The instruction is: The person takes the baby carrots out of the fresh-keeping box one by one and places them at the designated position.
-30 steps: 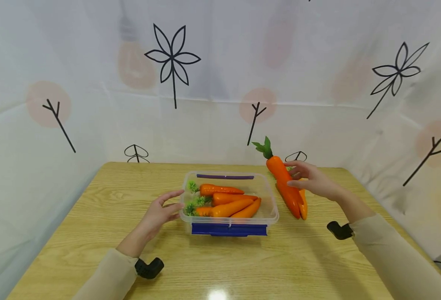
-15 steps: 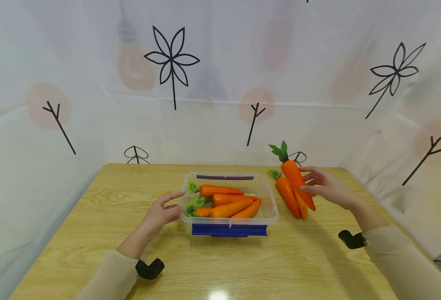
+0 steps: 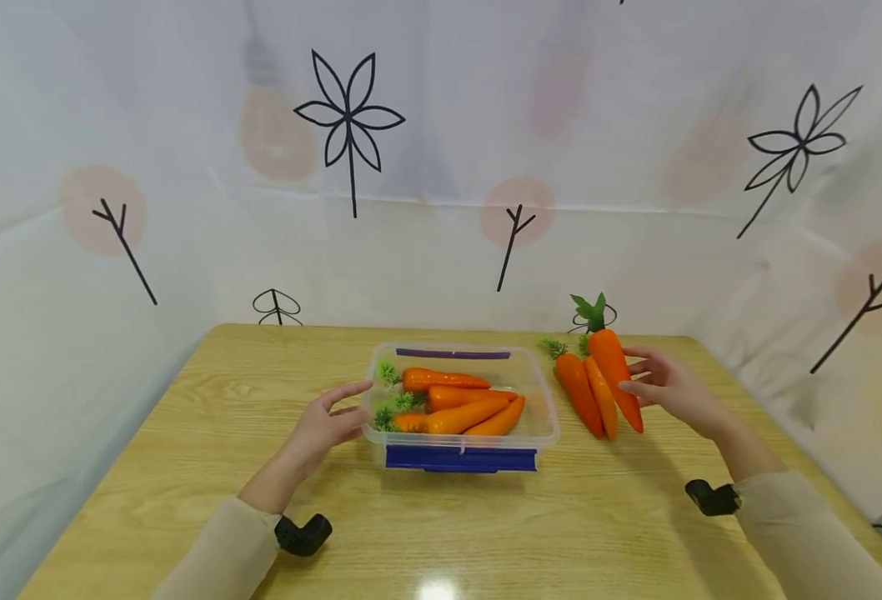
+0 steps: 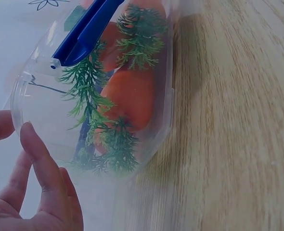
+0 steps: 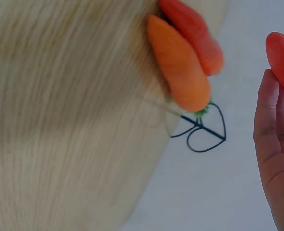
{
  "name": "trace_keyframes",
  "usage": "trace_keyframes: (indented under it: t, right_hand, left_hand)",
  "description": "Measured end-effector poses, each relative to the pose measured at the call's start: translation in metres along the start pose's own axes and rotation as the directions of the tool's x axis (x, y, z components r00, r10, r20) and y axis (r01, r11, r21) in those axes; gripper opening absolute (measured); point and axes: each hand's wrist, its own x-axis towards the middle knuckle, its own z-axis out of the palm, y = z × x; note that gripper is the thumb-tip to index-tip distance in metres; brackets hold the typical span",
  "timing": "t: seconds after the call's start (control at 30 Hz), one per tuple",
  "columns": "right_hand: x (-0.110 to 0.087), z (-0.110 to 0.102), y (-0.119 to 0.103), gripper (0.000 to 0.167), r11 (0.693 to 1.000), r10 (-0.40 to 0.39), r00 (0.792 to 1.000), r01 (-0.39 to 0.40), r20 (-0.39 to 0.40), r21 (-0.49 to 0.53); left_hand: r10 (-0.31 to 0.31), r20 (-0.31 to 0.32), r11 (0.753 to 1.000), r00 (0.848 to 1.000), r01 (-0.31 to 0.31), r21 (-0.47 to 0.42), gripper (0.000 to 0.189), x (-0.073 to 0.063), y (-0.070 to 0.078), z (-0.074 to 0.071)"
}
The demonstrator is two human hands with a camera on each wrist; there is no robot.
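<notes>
A clear plastic box with blue clips stands mid-table in the head view, several carrots with feathery green tops lying in it. At its left rim my left hand rests, thumb and fingers spread and fingertips touching the edge. My right hand holds an orange carrot with broad green leaves between thumb and fingers, tip pointing down. Just left of it, a red-orange carrot and a lighter orange carrot lie side by side. The right wrist view shows only the held carrot's end.
The wooden table bears the box and carrots. Behind it and along both sides hangs a pale cloth printed with flowers and twigs. The box's front blue clip hangs outward.
My right hand has moved the leafy carrot rightward and down, from over the two lying carrots to beside them. The left hand and the box have stayed put.
</notes>
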Motion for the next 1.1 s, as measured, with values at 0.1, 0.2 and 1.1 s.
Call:
trace_keyframes:
  t: [0.1, 0.2, 1.1]
  right_hand:
    - [-0.003, -0.001, 0.008, 0.064, 1.000, 0.016, 1.000, -0.016, -0.013, 0.004]
    - [-0.004, -0.001, 0.016, 0.064, 0.999, 0.032, 0.999, -0.032, -0.031, 0.002]
    - [0.012, 0.007, 0.066, 0.067, 0.958, 0.282, 0.957, -0.277, -0.061, 0.076]
  left_hand:
    - [0.002, 0.006, 1.000, 1.000, -0.002, -0.001, 0.055, 0.000, 0.000, 0.001]
    - [0.005, 0.010, 1.000, 1.000, -0.005, -0.002, 0.054, 0.000, 0.000, 0.001]
    - [0.015, 0.005, 1.000, 1.000, -0.015, -0.016, 0.054, -0.001, 0.002, 0.000]
